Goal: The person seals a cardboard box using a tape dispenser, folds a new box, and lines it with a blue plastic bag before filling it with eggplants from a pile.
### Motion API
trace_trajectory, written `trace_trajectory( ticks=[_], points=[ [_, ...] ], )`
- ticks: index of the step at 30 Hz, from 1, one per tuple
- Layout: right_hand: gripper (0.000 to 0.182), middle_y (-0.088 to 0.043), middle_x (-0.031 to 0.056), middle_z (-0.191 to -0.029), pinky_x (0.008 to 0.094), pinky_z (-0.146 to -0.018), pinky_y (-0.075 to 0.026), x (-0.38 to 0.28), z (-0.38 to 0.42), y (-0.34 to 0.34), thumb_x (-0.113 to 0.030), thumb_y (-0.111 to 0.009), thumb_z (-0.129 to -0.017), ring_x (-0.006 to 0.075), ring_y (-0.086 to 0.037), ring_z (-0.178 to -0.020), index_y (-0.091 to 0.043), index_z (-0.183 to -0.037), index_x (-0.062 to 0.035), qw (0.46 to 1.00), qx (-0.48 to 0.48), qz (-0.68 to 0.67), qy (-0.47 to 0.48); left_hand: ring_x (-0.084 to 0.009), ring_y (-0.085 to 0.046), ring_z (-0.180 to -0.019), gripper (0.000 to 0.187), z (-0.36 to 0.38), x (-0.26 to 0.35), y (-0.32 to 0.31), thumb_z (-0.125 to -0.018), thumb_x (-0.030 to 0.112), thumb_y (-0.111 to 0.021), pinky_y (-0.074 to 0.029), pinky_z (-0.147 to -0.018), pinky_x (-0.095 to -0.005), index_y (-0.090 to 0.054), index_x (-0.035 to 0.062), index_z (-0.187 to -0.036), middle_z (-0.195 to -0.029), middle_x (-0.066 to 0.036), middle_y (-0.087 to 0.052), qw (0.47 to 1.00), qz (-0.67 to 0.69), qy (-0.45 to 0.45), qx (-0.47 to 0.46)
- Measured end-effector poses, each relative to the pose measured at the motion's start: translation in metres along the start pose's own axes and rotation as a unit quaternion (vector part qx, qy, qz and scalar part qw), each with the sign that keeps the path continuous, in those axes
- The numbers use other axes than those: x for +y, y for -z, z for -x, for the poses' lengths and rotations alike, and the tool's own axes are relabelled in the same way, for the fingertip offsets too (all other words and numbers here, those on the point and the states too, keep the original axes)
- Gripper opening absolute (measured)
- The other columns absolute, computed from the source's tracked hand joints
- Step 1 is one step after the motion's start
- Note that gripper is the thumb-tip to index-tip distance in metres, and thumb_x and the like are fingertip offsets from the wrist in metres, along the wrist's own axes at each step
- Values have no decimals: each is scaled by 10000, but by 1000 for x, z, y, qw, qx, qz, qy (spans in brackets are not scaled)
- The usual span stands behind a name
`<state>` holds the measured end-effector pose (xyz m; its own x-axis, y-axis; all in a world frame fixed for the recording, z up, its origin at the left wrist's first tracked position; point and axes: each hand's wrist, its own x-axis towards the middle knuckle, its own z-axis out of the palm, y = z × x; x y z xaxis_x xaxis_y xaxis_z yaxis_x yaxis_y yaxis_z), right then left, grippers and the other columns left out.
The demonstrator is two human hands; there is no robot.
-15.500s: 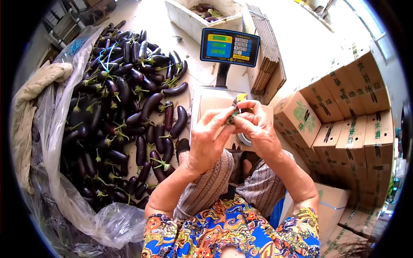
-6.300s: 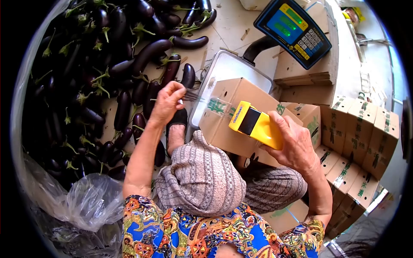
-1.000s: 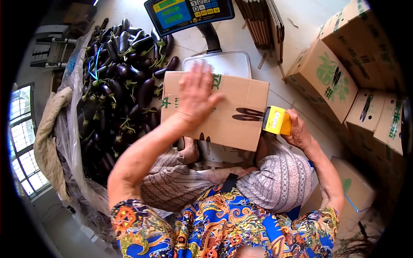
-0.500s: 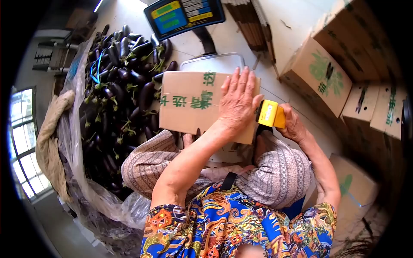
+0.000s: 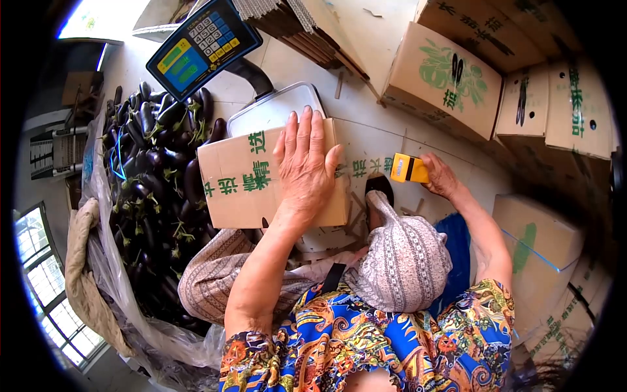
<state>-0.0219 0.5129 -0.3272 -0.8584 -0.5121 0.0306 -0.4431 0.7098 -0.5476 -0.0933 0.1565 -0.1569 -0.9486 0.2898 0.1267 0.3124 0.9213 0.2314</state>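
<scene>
Lying beneath the spread left grip, the carton sits apart from the yellow tape dispenser clasped in the right grip, with heaped eggplants left and stacked boxes right on the pale floor.

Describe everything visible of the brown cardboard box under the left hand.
The brown rectangular cardboard box looks closed, with green characters across its upper face and a small dark mark at its near edge. It lies askew, apparently on the pale flat scale platform showing beyond it. The bare left hand lies flat on its right part. A clear, green-printed tape strip seems to run from it toward the yellow dispenser.
</scene>
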Motion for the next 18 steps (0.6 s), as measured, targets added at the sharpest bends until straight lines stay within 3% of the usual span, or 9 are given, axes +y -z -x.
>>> trace_trajectory(
  ticks=[7, 10, 13, 15, 16, 17, 18],
  points=[
    [740, -501, 186, -1026, 457, -818, -506, -16, -1, 21, -11, -767, -650, 402, -587, -951, -389, -1281, -94, 995, -48, 69, -54, -332, -250, -1480, 618, 0, 2, 4, -993, 357, -497, -170, -1185, -470, -352, 58, -1513, -1566, -144, -348, 1000, 1, 1, -11],
    [691, -532, 140, -972, 441, -730, -505, -62, -42, 34, -43, -756, -668, 338, -609, -874, -437, -1278, -106, 962, -130, 223, -90, -331, -244, -1482, 626, -1, 3, 6, -990, 352, -508, -165, -1186, -471, -345, 56, -1516, -1569, -147, -341, 1000, -2, 5, -13],
    [504, -571, 161, -998, 459, -704, -505, -99, -84, 24, -73, -639, -813, 328, -615, -844, -482, -1291, -86, 924, -190, 300, -143, -332, -239, -1483, 636, 0, 3, 3, -987, 353, -515, -159, -1188, -473, -339, 49, -1517, -1572, -150, -334, 1000, -3, 8, -14],
    [398, -598, 117, -927, 450, -663, -501, -103, -108, -21, -98, -614, -837, 275, -626, -834, -556, -1231, -103, 954, -97, 262, -109, -333, -241, -1482, 645, 0, 6, 3, -987, 371, -514, -159, -1187, -473, -340, 44, -1515, -1571, -151, -335, 1000, 4, 12, -13],
    [334, -598, 98, -917, 468, -686, -488, -118, -127, -31, -145, -595, -855, 270, -623, -866, -581, -1183, -85, 943, -112, 285, -128, -333, -242, -1482, 650, -1, 7, 5, -987, 380, -514, -159, -1187, -473, -341, 42, -1514, -1570, -151, -335, 1000, 5, 13, -11],
    [335, -628, 82, -956, 463, -655, -465, -126, -142, -39, -211, -613, -841, 239, -603, -873, -609, -1147, -76, 889, -194, 414, -29, -333, -242, -1481, 654, 0, 9, 7, -987, 393, -512, -160, -1187, -473, -343, 41, -1512, -1569, -151, -338, 1000, 12, 15, -13],
    [364, -636, 77, -1016, 457, -693, -459, -141, -131, -12, -281, -595, -855, 238, -597, -947, -623, -1136, -52, 788, -68, 590, 163, -334, -243, -1480, 660, 2, 11, 8, -987, 405, -510, -161, -1187, -472, -345, 40, -1510, -1568, -150, -340, 1000, 17, 17, -13]
  ],
)
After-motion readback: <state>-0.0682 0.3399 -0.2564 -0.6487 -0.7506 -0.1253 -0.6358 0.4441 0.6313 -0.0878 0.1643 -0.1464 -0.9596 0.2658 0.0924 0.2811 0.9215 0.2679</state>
